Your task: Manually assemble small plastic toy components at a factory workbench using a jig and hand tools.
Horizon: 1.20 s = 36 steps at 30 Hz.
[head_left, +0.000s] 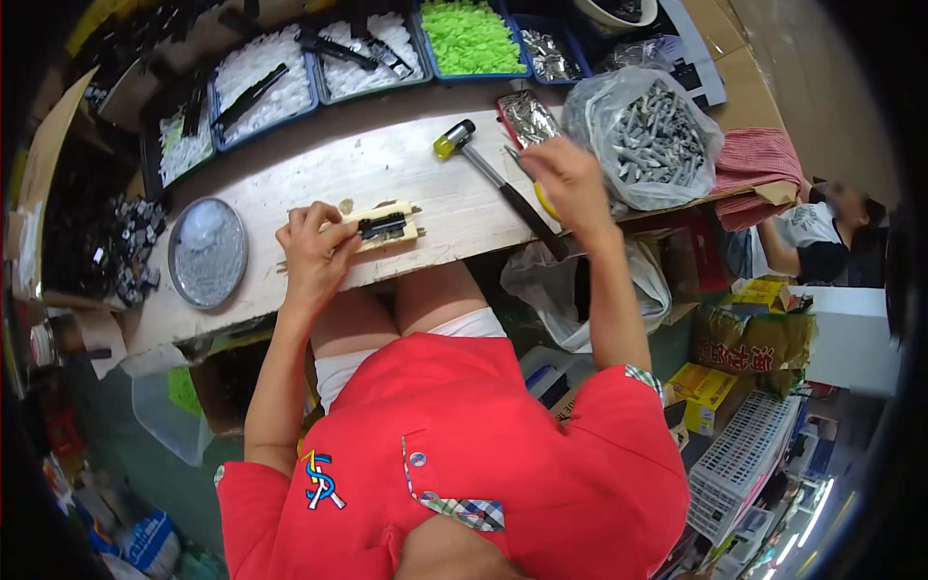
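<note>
My left hand (pixel 319 246) rests on a cream-coloured holder (pixel 396 215) near the table's front edge. Its fingers close on the left end of a black elongated part (pixel 383 227) set in the holder. My right hand (pixel 568 179) is raised above the right side of the table, its fingertips pinched together. Whatever is in the pinch is too small to make out. Beside these fingers show a grey metal tip and a yellow handle (pixel 545 200), apparently of one hand tool; I cannot tell whether I hold it. A red tray of small metal parts (pixel 530 118) lies just beyond.
A hammer (pixel 498 184) with a yellow-and-black head lies mid-table. Blue trays hold white pieces (pixel 261 77), green pieces (pixel 469 37) and metal parts (pixel 549 55). A plastic bag of grey parts (pixel 657 135) stands right; a round dish (pixel 208 253) and black parts (pixel 135 242) lie left.
</note>
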{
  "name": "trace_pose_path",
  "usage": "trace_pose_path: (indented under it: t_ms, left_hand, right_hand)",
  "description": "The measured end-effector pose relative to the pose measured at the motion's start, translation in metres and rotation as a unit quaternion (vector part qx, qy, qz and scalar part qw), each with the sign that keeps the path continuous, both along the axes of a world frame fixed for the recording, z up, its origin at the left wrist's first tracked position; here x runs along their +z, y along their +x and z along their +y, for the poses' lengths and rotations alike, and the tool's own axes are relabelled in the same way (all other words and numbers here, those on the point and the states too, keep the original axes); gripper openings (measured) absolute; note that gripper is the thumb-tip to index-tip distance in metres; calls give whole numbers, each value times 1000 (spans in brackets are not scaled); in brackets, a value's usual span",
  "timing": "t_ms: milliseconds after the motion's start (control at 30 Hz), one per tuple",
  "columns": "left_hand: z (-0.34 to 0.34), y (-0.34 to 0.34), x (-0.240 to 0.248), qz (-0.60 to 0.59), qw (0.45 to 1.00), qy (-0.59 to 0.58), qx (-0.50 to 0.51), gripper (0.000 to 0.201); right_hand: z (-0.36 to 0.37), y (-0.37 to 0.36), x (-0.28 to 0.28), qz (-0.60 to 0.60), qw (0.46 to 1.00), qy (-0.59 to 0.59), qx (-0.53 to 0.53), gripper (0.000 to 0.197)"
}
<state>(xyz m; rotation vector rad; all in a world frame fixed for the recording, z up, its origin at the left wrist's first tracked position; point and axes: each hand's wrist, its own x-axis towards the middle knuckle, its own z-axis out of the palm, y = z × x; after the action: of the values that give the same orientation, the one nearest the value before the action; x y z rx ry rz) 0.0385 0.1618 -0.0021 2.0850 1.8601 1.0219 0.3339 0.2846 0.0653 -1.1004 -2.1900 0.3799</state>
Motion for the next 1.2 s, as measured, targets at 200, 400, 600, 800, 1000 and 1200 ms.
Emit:
trace_pose_path:
  t_ms: [200,400,600,800,1000,1200]
  left_hand:
    - [-1,1,-4,-84,996,19,31,14]
    - [-4,-9,-6,-21,999,23,8,9]
    - [19,-54,9,-37,999,6,35,12]
    - [65,-215,25,24,945,20,326,16]
    - [118,-256,15,128,917,-145,349,27]
    - [114,-285,23,50,928,-256,265,33]
  right_hand:
    - [56,97,43,-50,949,142,-278,15]
    - [104,113,20,-234,908,48,-344,32]
    - [120,158,6,-267,892,78,-357,27]
    - [107,138,22,-57,931,92,-348,26]
    - [95,116,21,18,939,133,-315,24]
    - [71,93,39,46,952,145,-266,23]
